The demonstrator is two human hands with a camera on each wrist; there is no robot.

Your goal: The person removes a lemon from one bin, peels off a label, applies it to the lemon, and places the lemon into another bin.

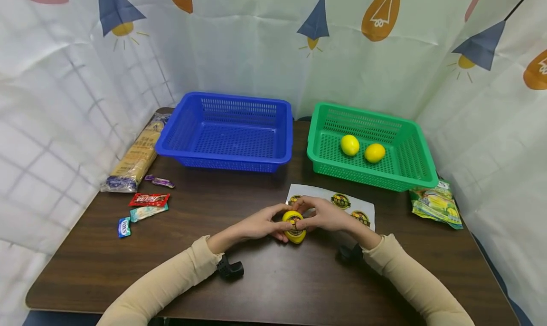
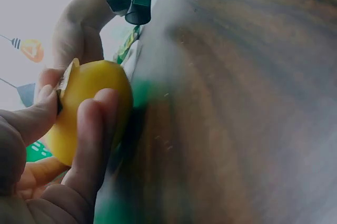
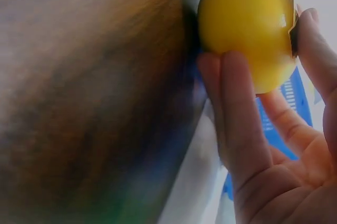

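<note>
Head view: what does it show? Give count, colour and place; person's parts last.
green basket: 1, green, back right
blue basket: 1, blue, back left
lemons: 2, yellow, inside green basket
held lemon: 1, yellow, front centre
sticker: 1, yellow and black, on held lemon
sticker sheet: 1, white, right of centre
long packet: 1, tan, left of blue basket
small packets: 3, red, teal, blue, left
sweets: 1 or 2, purple, left
bag: 1 or more, green, right edge
table: 1, brown, under baskets
curtain: count unclear, white, behind table
wrist cameras: 2, black, either side of held lemon
sleeves: 2, beige, bottom left and right
left hand: 1, bare, gripping held lemon
right hand: 1, bare, gripping held lemon
</note>
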